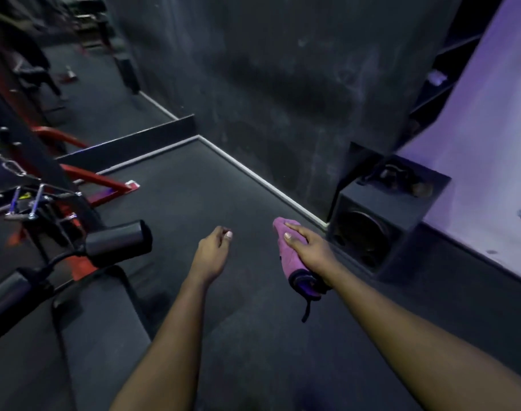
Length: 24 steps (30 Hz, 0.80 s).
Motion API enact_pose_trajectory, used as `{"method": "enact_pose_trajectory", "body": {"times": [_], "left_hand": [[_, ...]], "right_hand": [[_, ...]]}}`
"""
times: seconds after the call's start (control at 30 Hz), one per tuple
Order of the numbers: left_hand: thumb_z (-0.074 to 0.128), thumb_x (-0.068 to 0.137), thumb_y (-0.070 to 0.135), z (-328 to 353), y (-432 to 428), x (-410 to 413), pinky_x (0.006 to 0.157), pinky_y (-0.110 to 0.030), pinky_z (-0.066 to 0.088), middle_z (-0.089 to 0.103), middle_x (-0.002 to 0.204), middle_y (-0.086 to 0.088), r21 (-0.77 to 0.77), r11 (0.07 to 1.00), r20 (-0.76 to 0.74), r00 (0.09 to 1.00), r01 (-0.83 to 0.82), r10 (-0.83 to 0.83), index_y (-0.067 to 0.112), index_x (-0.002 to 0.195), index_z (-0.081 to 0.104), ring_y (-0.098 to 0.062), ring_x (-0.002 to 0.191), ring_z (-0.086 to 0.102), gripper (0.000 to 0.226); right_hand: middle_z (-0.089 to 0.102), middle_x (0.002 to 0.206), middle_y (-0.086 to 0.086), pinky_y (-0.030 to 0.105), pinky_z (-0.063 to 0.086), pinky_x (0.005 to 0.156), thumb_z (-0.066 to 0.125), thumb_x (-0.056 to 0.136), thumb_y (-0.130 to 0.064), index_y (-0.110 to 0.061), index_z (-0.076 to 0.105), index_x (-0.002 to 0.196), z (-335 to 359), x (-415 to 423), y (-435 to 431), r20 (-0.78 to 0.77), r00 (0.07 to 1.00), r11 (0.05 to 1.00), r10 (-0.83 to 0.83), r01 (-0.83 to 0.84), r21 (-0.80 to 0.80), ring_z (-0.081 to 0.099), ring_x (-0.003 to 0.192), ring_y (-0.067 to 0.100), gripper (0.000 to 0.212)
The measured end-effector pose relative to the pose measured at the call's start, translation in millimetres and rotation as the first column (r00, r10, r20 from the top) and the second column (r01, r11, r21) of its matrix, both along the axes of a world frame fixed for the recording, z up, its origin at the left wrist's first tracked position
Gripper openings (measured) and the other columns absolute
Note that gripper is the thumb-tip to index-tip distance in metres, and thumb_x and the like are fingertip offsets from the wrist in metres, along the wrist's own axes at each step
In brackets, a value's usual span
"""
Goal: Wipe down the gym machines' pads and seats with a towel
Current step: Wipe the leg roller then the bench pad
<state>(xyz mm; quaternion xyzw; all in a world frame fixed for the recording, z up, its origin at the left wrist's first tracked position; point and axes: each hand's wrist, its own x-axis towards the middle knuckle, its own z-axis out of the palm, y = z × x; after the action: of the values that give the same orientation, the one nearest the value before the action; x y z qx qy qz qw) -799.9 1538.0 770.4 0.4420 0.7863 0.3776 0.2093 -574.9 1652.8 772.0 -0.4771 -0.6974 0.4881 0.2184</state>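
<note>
My right hand (309, 246) grips a folded purple towel (290, 256) in mid-air over the dark floor; a dark strap end hangs from the towel's lower edge. Empty, my left hand (213, 252) hovers to the left of it with fingers loosely curled. At the lower left is a gym machine with a black seat pad (102, 330) and two black roller pads (119, 243), the nearer roller (7, 295) low at the left edge. Neither hand touches the machine.
The machine's red frame (93, 178) and cable clips (25, 203) stand at the left. A black speaker box (381, 221) sits on the floor at the right against a purple-lit wall (485, 161). A dark wall with a white skirting line runs ahead.
</note>
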Motion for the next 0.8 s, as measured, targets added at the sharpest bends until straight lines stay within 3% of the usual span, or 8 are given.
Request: {"method": "enact_pose_trajectory", "body": {"times": [0.23, 0.4, 0.57, 0.8], "left_hand": [[0.048, 0.106, 0.028, 2.2, 52.5, -83.4, 0.076, -0.027, 0.038, 0.064, 0.093, -0.002, -0.014, 0.968, 0.042, 0.967, -0.250, 0.251, 0.011, 0.110, 0.062, -0.019, 0.090, 0.060, 0.022], [0.048, 0.105, 0.028, -9.4, 69.9, -143.7, 0.079, -0.029, 0.040, 0.068, 0.100, -0.004, -0.043, 0.889, 0.041, 0.888, -0.456, 0.458, 0.011, 0.114, 0.064, -0.020, 0.096, 0.062, 0.025], [0.048, 0.105, 0.028, -12.1, 80.0, -196.9, 0.085, -0.041, 0.049, 0.070, 0.100, -0.010, -0.099, 0.724, 0.050, 0.723, -0.682, 0.689, 0.008, 0.107, 0.062, -0.030, 0.097, 0.063, 0.024], [0.046, 0.106, 0.026, -30.7, 68.2, -256.4, 0.077, -0.029, 0.039, 0.065, 0.099, -0.002, -0.099, 0.433, 0.096, 0.424, -0.896, 0.900, 0.014, 0.116, 0.064, -0.020, 0.095, 0.059, 0.024]], "right_hand": [[0.061, 0.142, -0.008, 0.040, 0.045, 0.112, 0.065, 0.087, -0.059, -0.054, 0.060, 0.129, -0.8, -124.0, 109.8, -0.010, 0.971, 0.971, 0.238, -0.238, -0.018, 0.058, 0.128, 0.015, 0.043], [0.057, 0.147, -0.002, 0.036, 0.045, 0.111, 0.064, 0.097, -0.045, -0.042, 0.061, 0.137, -7.4, -224.8, 164.3, -0.015, 0.906, 0.906, 0.422, -0.422, -0.021, 0.055, 0.132, 0.021, 0.040], [0.055, 0.149, 0.001, 0.036, 0.045, 0.110, 0.063, 0.097, -0.047, -0.043, 0.060, 0.137, -11.0, -337.7, 200.9, -0.008, 0.764, 0.762, 0.645, -0.644, -0.069, 0.055, 0.131, 0.022, 0.041], [0.058, 0.146, 0.000, 0.033, 0.044, 0.112, 0.065, 0.095, -0.049, -0.046, 0.061, 0.134, -31.4, -490.2, 199.4, 0.016, 0.514, 0.514, 0.858, -0.854, -0.081, 0.055, 0.133, 0.020, 0.039]]}}
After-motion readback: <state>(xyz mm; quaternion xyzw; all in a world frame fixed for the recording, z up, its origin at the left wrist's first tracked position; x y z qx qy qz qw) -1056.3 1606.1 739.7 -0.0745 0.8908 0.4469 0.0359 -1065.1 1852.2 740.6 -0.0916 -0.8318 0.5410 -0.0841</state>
